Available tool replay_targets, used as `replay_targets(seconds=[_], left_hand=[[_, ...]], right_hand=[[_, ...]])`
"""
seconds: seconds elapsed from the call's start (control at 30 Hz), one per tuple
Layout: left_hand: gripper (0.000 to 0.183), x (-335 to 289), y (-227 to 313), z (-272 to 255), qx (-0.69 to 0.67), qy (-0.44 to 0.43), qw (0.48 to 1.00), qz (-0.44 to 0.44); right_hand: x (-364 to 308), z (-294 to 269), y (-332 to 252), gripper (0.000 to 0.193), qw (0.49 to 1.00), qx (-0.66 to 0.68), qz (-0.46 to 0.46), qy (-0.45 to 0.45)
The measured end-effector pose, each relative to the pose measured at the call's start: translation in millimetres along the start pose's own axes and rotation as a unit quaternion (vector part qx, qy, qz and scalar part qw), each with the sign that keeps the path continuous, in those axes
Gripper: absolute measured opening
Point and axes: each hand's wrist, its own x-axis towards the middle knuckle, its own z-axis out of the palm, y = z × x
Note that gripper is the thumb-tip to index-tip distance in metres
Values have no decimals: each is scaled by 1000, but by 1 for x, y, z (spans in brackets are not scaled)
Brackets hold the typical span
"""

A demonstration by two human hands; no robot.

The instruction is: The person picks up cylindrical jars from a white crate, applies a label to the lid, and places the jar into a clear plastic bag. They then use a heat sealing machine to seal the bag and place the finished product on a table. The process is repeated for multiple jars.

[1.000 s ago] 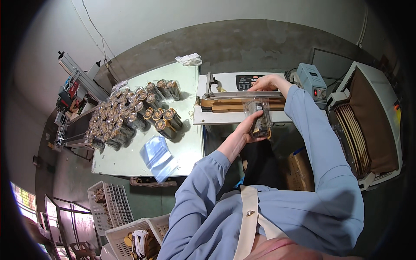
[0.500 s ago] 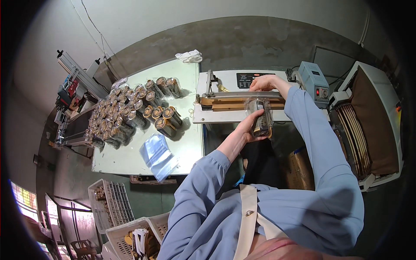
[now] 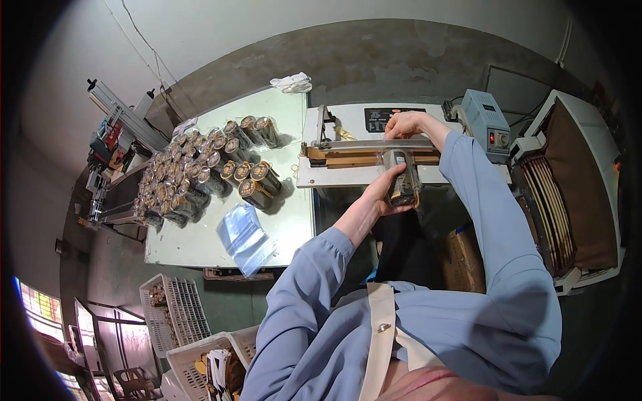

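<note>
— Barely anything has moved since earlier; what's where?
— Canisters point(image 3: 204, 176) left of the bar sealer point(image 3: 358, 144); one wrapped canister point(image 3: 404, 191) at its front, our left hand point(image 3: 383, 194) around it; probably stiff, slippery, best gripped mid-body; our right hand point(image 3: 410, 124) curls far side; its grip, we cannot tell.

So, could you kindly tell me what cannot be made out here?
Left hand: fingers mostly hidden by the canister, head view.
Bag: whether its end lies under the bar; too small, head view.
Lids: print too small, head view.
Lower crate: partly cut off by picture's edge, head view.
</note>
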Motion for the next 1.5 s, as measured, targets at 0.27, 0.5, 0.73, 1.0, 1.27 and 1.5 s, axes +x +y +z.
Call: replay_targets(seconds=[0.27,0.5,0.73,1.0,1.27,1.5], left_hand=[[42,2,5,6,6,17,1000,-12],[42,2,8,8,-14,31,999,-27],[47,2,11,7,-49,34,997,-48],[47,5,13,2,-35,27,998,-52],[50,2,15,-1,-43,-37,997,-50],[55,-4,12,0,-42,-26,998,-38]], right_hand=[[-1,1,0,16,999,-42,-9,16],[-4,3,-3,17,998,-61,-31,16],[-4,4,0,20,995,-77,-56,9],[4,1,3,22,995,-72,-74,-7],[9,-6,8,26,997,0,-54,-46],[-11,-8,2,47,1000,-8,-11,-22]])
